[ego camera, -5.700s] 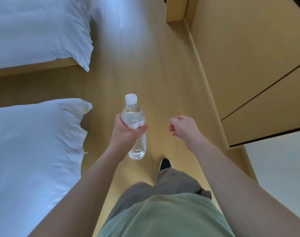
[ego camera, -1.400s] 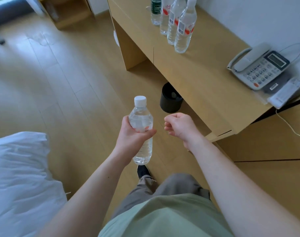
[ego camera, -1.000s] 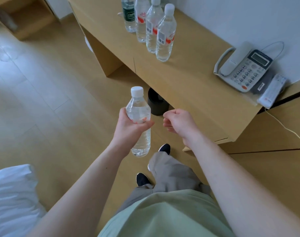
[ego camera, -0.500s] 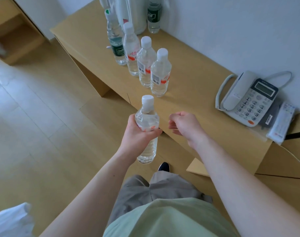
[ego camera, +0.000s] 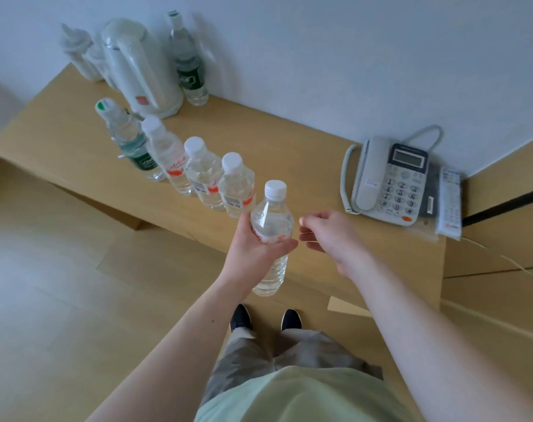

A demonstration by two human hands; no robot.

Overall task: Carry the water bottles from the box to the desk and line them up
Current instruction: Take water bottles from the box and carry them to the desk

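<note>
**One more bottle for the near end of the row**

Your left hand [ego camera: 254,245] wraps its fingers and thumb around the middle of the water bottle [ego camera: 271,239], which you hold upright, white cap on top, its base hanging in front of the desk [ego camera: 289,138] edge and not yet resting on anything. Your right hand [ego camera: 329,236] floats just beside it, fingers loosely curled and holding nothing (it touches neither the bottle nor the desk).

The row of bottles [ego camera: 198,175] stands on the desk and runs diagonally, from the green-capped bottle [ego camera: 128,141] at the far left to the nearest white-capped bottle [ego camera: 236,184], which sits just up and left of the one you carry. The bare spot that would continue the line lies directly ahead of your left hand, between that nearest bottle and the telephone [ego camera: 387,181]. My read: keep the long axis vertical, lift forward over the edge and set down with the left hand, which is nearer and already gripping.
</note>
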